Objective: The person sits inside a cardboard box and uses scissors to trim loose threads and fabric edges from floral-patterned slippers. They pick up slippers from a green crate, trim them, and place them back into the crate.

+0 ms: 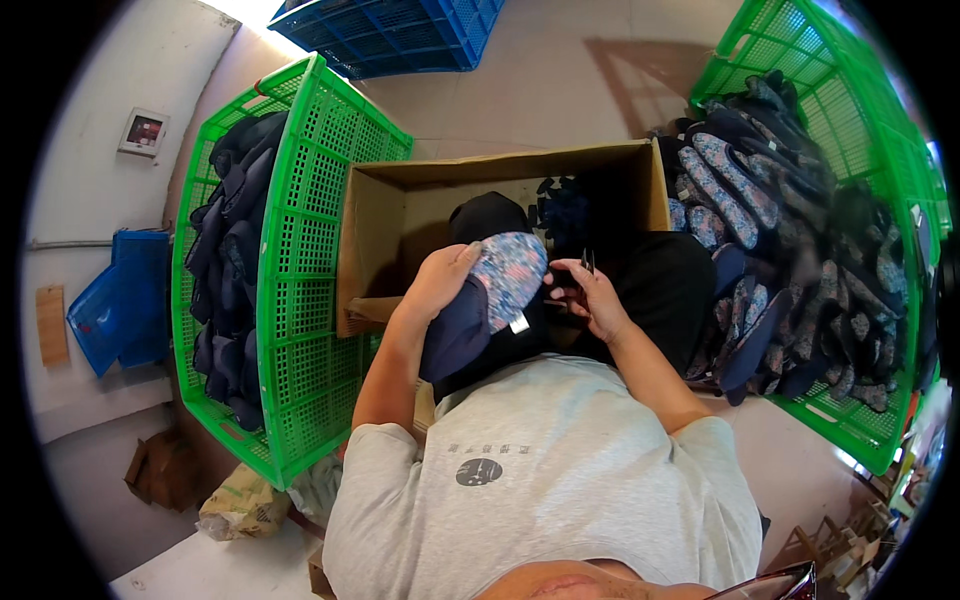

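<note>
The left hand (438, 280) grips a slipper (495, 300) from the side, its fingers curled over the upper edge of the floral-patterned insole. The slipper is dark navy outside, with a small white tag at its lower edge, and it sits over the person's lap, just in front of the open cardboard box (400, 200). The right hand (590, 295) is clenched around small dark snips (587, 262), whose tips stick up between the fingers; its fingertips touch the right edge of the slipper's insole.

The cardboard box stands on the floor between two green plastic crates. Inside it lie a few dark slippers (560, 210), near its far right corner. The left green crate (300, 270) stands tilted beside the box and holds a stack of dark navy slippers (225, 260). The right green crate (850, 130) is tilted too and is heaped with slippers (790, 250), some showing floral insoles. A blue crate (400, 35) stands on the floor beyond the box, and a blue plastic bin (125, 305) leans by the wall at the left.
</note>
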{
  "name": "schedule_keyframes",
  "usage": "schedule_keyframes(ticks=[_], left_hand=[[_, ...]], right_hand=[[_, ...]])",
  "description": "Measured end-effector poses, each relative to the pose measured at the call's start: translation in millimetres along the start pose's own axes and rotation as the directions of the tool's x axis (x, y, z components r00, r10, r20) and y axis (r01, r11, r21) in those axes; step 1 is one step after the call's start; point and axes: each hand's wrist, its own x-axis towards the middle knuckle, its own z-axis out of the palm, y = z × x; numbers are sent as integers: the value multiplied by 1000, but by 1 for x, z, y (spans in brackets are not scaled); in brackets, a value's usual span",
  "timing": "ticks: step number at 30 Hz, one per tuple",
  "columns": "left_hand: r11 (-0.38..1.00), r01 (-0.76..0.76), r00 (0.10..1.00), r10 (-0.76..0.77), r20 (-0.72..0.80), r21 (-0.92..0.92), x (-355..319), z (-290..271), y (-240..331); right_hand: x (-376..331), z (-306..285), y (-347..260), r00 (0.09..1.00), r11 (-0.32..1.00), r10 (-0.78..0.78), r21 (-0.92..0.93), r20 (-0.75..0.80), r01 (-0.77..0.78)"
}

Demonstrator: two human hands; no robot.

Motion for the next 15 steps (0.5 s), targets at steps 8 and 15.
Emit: schedule_keyframes(ticks=[8,15], left_hand=[[605,-224,973,177,145,764,-35,25,98],[583,-593,536,801,-268,556,-29,32,126]], right_hand=[[-12,6,-11,997,969,43,-246,70,-24],[-30,12,-38,949,948,-312,-83,-41,308]])
